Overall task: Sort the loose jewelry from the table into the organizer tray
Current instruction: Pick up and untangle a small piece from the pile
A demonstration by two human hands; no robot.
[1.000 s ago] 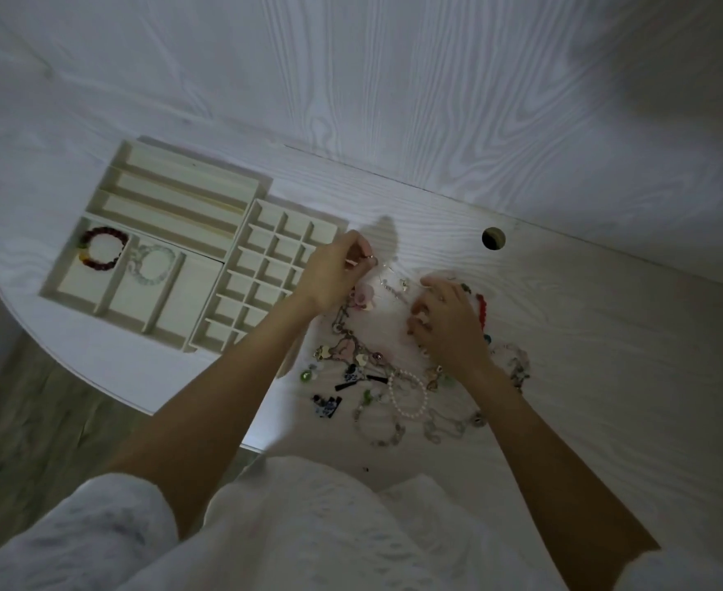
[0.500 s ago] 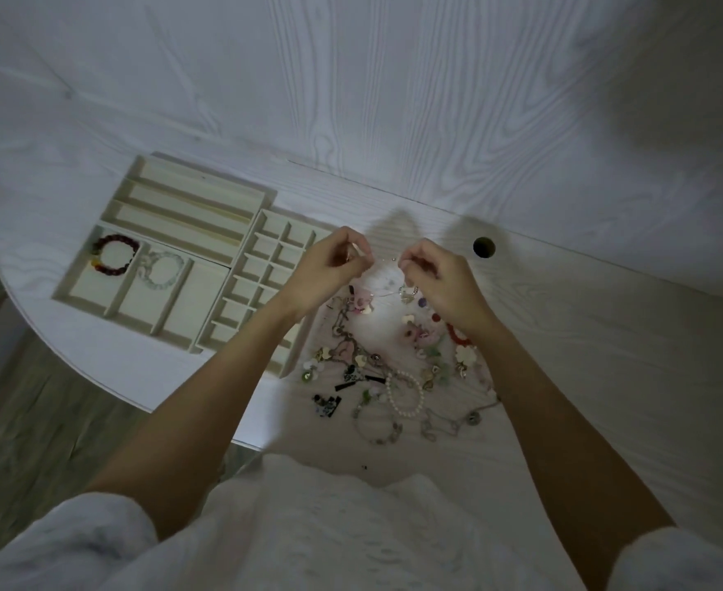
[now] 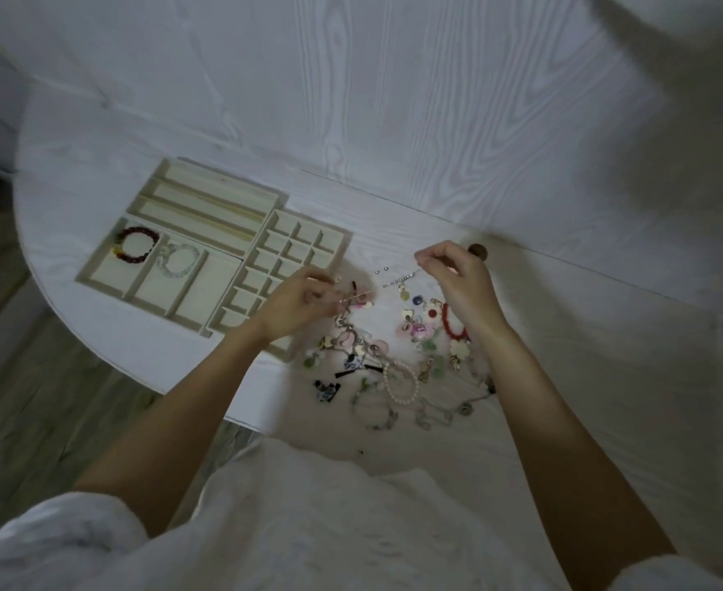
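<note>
A cream organizer tray (image 3: 206, 215) lies at the table's left; its front compartments hold a dark red bead bracelet (image 3: 137, 249) and a pale green bracelet (image 3: 179, 260). A pile of loose jewelry (image 3: 393, 360) lies right of the tray, with a pearl bracelet (image 3: 401, 383) and a red bead bracelet (image 3: 451, 324) in it. My right hand (image 3: 457, 283) is raised above the pile, pinching one end of a thin beaded silver chain (image 3: 400, 278). My left hand (image 3: 297, 305) hovers over the tray's small-grid corner, fingers pinched on tangled chain pieces at the pile's left edge.
A round cable hole (image 3: 477, 250) sits in the white table (image 3: 564, 356) just behind my right hand. The table's curved front edge runs below the tray, with wood floor (image 3: 31, 398) beyond. A white wood-grain wall panel rises behind.
My hands have drawn apart: the right one moved right and up with the chain end, the left one dropped down toward the pile's left edge. The thin chain now stretches between them.
</note>
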